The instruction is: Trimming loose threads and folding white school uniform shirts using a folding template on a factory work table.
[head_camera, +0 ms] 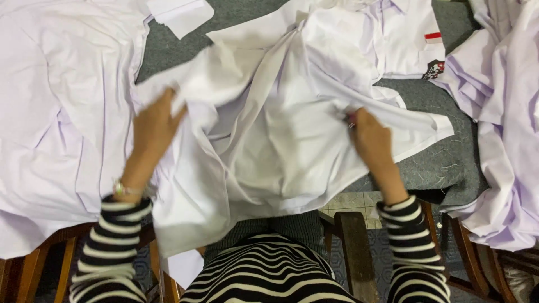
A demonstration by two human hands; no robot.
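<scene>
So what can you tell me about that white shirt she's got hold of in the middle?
The white shirt is plain, thin woven cloth, crumpled and partly spread over a grey felt-like table top, with its lower edge hanging off toward the person's lap. A long straight hemmed edge runs diagonally across it. The left hand grips a fold on one side; the right hand pinches the fabric on the other. More white garments lie on both sides.
</scene>
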